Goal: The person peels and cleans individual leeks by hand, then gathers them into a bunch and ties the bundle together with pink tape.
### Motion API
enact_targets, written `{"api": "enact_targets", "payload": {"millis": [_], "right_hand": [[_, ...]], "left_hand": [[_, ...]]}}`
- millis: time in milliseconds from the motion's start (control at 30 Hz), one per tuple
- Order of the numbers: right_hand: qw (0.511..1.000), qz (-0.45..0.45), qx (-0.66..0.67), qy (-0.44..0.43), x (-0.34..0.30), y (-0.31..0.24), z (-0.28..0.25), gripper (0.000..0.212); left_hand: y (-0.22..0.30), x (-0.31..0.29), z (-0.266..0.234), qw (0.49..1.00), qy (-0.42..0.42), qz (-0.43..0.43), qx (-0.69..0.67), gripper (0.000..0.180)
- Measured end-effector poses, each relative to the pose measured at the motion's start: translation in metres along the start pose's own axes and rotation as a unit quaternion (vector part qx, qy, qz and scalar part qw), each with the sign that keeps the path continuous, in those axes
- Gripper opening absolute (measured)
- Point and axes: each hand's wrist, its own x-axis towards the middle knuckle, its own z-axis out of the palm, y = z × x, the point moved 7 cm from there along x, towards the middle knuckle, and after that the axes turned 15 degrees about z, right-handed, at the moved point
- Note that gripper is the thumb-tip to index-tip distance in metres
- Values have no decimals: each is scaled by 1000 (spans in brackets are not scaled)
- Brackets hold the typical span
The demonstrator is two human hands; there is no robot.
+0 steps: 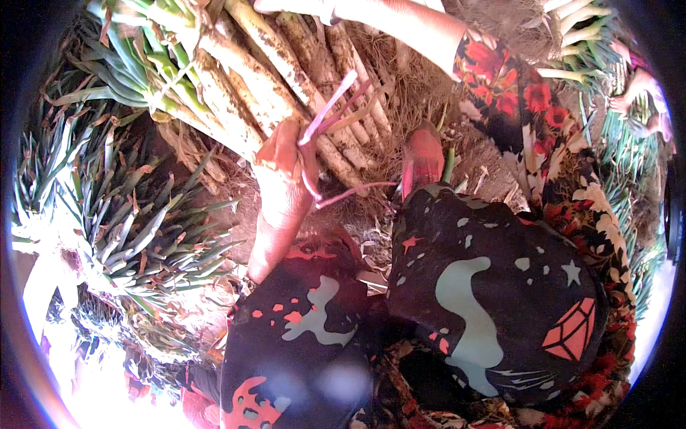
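Note:
A thick bunch of long green onions (246, 64) lies on the ground ahead of me, its pale, soil-smeared stalks pointing right toward the roots. At the near side of the bunch my left hand (280, 154) has its fingers closed around a pink strip (330, 107). One length of the strip rises over the stalks, while another trails down and right toward my shoe. My right arm crosses over at the top. Only part of my right hand (296, 6) shows, at the stalks by the upper edge; its fingers are cut off from view.
Piles of green onions (143, 222) spread along the left. More onions (575, 36) lie at the upper right, near another person's hands (625, 100). My dark patterned trouser legs (493, 286) fill the lower middle, and my shoe (423, 154) stands beside the roots.

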Motion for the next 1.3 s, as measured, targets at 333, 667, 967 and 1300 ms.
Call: {"api": "enact_targets", "payload": {"millis": [333,667,967,1300], "right_hand": [[989,-1,102,110,-91,-2,-49,29],[926,-274,208,-155,-182,-43,17,23],[949,-248,192,-22,-187,-28,21,16],[615,177,715,-281,-162,15,42,35]], "left_hand": [[-5,3,0,986,14,-129,-106,32],[5,1,-12,996,63,38,-52,24],[-5,-4,-3,994,9,-58,-95,31],[9,-7,-53,998,16,42,41,16]]}}
